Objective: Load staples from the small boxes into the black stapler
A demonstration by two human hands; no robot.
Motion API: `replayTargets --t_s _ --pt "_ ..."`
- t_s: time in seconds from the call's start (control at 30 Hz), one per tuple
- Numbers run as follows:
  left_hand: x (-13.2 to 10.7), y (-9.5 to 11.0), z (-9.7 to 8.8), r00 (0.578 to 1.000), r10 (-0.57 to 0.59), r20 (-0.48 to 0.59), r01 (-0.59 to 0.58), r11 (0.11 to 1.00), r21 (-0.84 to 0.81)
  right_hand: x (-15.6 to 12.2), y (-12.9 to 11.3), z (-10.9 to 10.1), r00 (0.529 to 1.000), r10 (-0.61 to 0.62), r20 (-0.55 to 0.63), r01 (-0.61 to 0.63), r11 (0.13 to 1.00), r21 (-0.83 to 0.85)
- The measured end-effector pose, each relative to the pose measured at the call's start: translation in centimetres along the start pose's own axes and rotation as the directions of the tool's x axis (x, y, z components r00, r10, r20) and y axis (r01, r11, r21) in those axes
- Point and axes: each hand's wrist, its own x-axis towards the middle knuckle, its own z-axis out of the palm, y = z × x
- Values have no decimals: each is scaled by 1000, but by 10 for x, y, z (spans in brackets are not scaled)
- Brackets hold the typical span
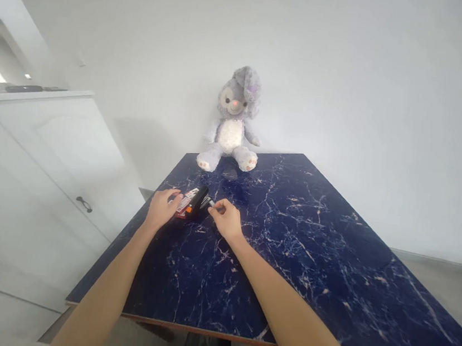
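White cabinet (45,173) with dark handles: far left, beside counter. Left hand (162,208): fingers curled, resting on counter, touching left side of small red-and-white box (185,202). Small black box (198,203): on counter between both hands, touching red-and-white box; details too small to tell. Right hand (227,220): thumb and forefinger pinching small pale item at black box's right end. Dark blue marble-pattern counter (309,250). Grey plush rabbit (232,122): seated at counter's far edge, against white wall, well apart from hands.

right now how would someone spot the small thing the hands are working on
Start at the dark blue marbled table and the plush rabbit at its far edge. Nearer than the rabbit, between the left hand and right hand, lies a small black box with red and orange markings.
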Motion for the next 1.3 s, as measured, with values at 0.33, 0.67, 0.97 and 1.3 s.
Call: replayTargets --t_s 0.33,0.67,0.97,1.3 --pt "-11 29 12 988 123 96 -114 989 -95 2 1 0 1000 -2 -6 2 999 41" --pt "-4 -23 -10 903 -415 110 350 860 371 4 7 1 999 47 -11 -46 997 59" --pt "-3 -18 -22 913 -384 -136 404 899 170 -1 1 -1 999 0 -41 4 995 102" --pt "-1 19 -21 954 -96 284 300 345 -889 0 2 0 1000 3 -21 4 953 302"
